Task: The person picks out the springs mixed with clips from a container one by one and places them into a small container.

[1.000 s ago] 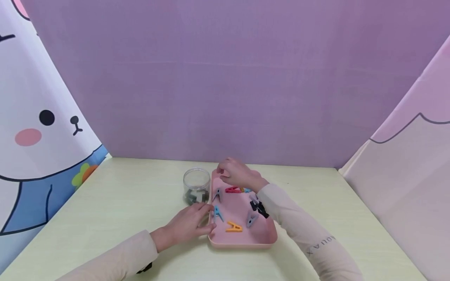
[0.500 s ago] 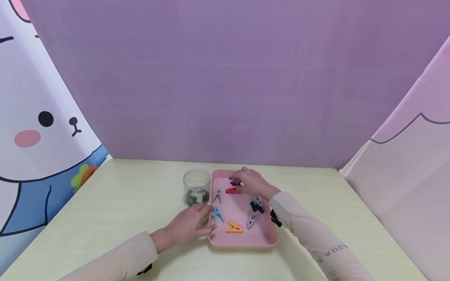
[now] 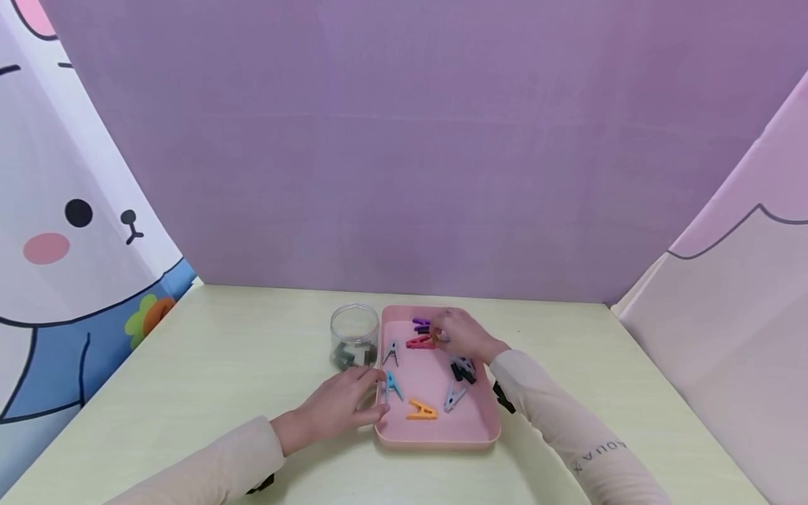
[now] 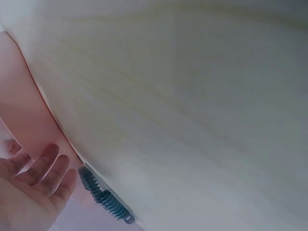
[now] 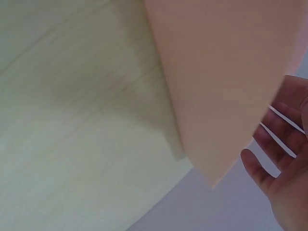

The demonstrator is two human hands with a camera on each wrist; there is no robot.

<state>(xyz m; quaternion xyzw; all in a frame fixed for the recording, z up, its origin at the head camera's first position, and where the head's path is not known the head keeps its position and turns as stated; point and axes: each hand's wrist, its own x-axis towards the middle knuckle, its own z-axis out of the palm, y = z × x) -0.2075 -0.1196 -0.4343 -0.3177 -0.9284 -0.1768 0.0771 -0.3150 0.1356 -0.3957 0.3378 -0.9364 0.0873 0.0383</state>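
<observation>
On the bench [image 3: 252, 344], I'd say partway: dark pieces [image 3: 345, 356] in the jar [image 3: 355, 324], clips [image 3: 421, 415] still in the tray [image 3: 419, 382]; left hand [image 3: 341, 398] wide, right hand [image 3: 463, 334] I can't tell.

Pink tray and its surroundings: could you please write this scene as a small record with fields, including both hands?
Tray: pink, on the table
Tray contents: clips, including a red clip, blue clip, yellow clip and purple clip
Jar: clear, left of the tray, dark things low inside, kind unclear
Left hand: at the tray's left edge, fingers relaxed
Right hand: over the tray's far part, beside the red clip; grip unclear
</observation>
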